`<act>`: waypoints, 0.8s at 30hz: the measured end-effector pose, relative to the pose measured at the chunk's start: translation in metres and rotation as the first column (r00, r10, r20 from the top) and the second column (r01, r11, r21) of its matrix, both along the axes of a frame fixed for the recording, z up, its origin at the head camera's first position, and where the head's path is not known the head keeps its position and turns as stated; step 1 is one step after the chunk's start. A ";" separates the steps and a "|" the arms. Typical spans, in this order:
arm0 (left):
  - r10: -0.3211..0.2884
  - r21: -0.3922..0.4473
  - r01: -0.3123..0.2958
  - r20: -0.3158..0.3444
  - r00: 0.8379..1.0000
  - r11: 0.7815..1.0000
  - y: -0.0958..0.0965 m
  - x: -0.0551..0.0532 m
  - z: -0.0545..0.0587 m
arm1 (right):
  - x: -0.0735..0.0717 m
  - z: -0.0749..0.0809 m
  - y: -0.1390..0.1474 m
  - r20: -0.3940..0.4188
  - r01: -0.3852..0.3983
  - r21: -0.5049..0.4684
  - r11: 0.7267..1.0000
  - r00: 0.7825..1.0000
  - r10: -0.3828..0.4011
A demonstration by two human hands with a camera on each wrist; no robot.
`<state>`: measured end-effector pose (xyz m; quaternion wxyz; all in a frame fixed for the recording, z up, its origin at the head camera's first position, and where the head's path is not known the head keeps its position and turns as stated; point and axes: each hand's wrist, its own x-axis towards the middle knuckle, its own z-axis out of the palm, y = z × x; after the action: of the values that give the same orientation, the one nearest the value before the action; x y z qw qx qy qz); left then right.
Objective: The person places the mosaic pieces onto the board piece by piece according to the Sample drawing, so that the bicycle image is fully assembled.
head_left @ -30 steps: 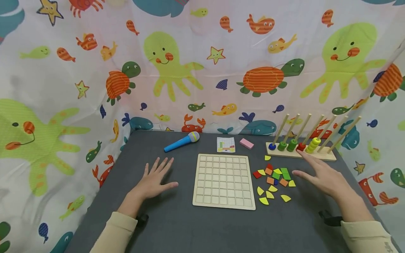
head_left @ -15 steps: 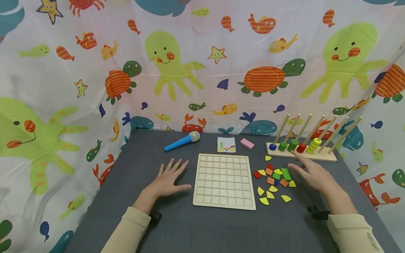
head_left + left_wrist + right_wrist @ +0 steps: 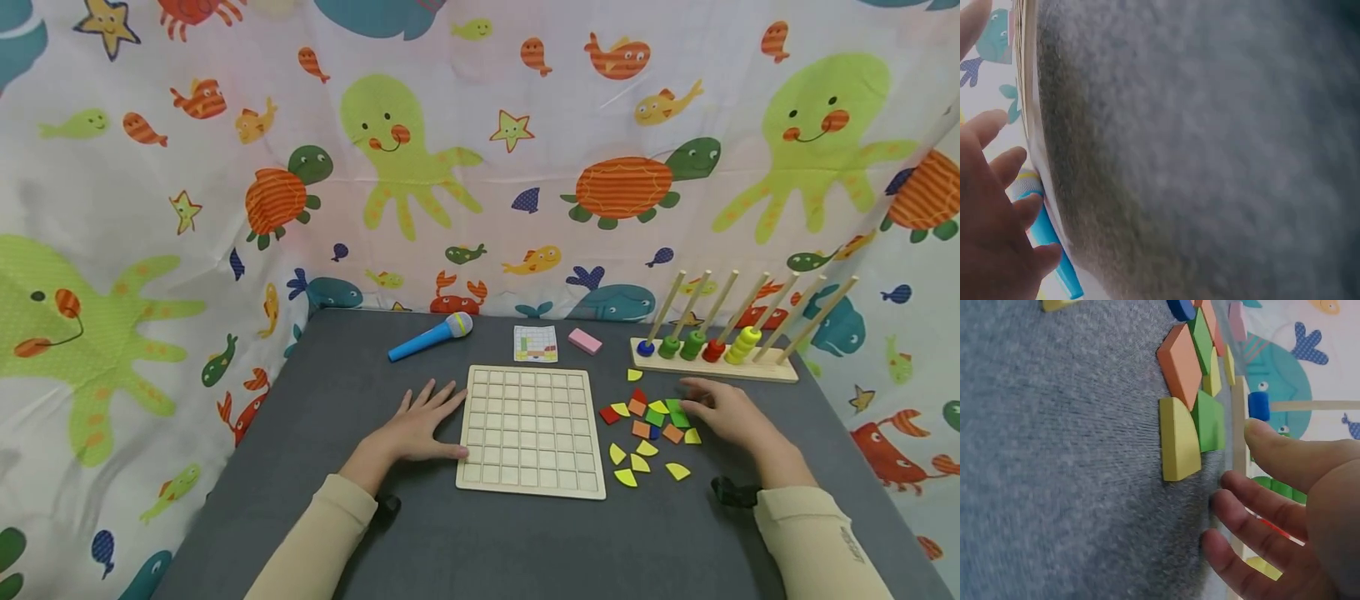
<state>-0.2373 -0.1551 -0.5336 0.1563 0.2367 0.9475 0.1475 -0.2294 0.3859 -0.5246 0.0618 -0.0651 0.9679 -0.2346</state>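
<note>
The step seemed to be steadying the board [image 3: 528, 437] and picking up a tile, and it would have been done best with the left hand [image 3: 418, 432] resting lightly at the board's left edge, clear of the cells; its fingers were spread and held nothing, though whether they touched the rim could not be told. The right hand [image 3: 729, 414] hovered at the far right of the tiles, thumb and fingers apart and loosely bent, pinching nothing. Since the tiles were thin and lay flat, a pinch across two opposite edges of the outermost green tile [image 3: 679, 419] looked surest, with the thumb kept off its neighbours. The board lay mid-table, all its cells bare, seemingly seven rows by seven columns. Just right of it lay eighteen tiles by count: nine yellow quarter-rounds [image 3: 677, 471], three green, three orange tiles [image 3: 641, 428], two red tiles [image 3: 609, 414] and one blue tile [image 3: 654, 432], partly covered. Behind stood one peg rack [image 3: 780, 372] with seven pegs, five carrying rings and two bare; the rings were too small to count surely. There were also one toy microphone [image 3: 423, 342], one grid card [image 3: 536, 343] and one pink block [image 3: 584, 341].
</note>
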 end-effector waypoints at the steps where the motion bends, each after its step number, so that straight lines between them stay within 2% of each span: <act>1: -0.003 -0.004 0.003 0.009 1.000 1.000 0.001 -0.001 -0.001 | -0.001 -0.001 0.001 -0.002 0.004 -0.001 1.000 1.000 -0.004; 7: -0.023 -0.027 0.024 0.039 0.999 0.999 0.001 -0.004 -0.005 | -0.006 -0.006 0.001 -0.035 0.002 -0.004 1.000 0.999 -0.002; 12: -0.016 -0.037 0.018 0.050 0.999 0.999 0.000 -0.006 -0.007 | -0.006 -0.008 0.000 -0.045 -0.002 -0.003 1.000 0.999 0.001; 18: -0.003 -0.020 0.005 0.059 0.998 1.000 0.000 -0.007 -0.011 | -0.008 -0.010 0.001 -0.031 -0.009 -0.021 1.000 0.999 0.008; 24: 0.021 -0.018 -0.019 0.063 0.998 1.000 0.001 -0.007 -0.011 | -0.011 -0.013 0.001 0.001 0.025 -0.037 0.999 1.000 -0.025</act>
<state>-0.2441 -0.1537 -0.5446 0.1868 0.2210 0.9457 0.1482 -0.2404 0.3869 -0.5376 0.0577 -0.0541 0.9641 -0.2534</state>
